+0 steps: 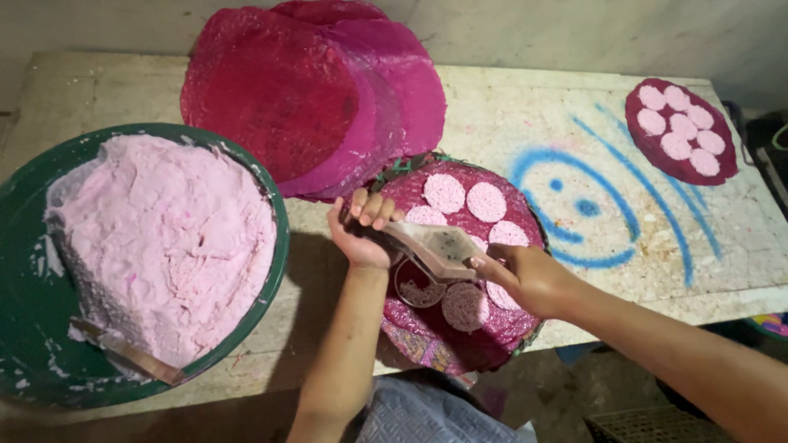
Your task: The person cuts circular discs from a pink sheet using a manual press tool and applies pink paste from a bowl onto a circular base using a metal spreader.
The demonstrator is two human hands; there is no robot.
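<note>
My left hand (365, 234) and my right hand (525, 275) together hold a flat clear plastic scraper (435, 246) over a round magenta tray (525, 209). On that tray lie several round pink discs (486, 201) of paste. Under the scraper sits a ring mould (419, 285) beside a freshly pressed disc (465, 306). A big green basin (25, 303) at the left holds a mound of pale pink paste (164, 238).
A stack of round magenta trays (312, 90) lies at the back of the stone table (82, 90). Another tray with several pink discs (680, 131) sits at the far right. A flat spatula (131, 357) rests in the basin. Blue paint marks (574, 205) cross the tabletop.
</note>
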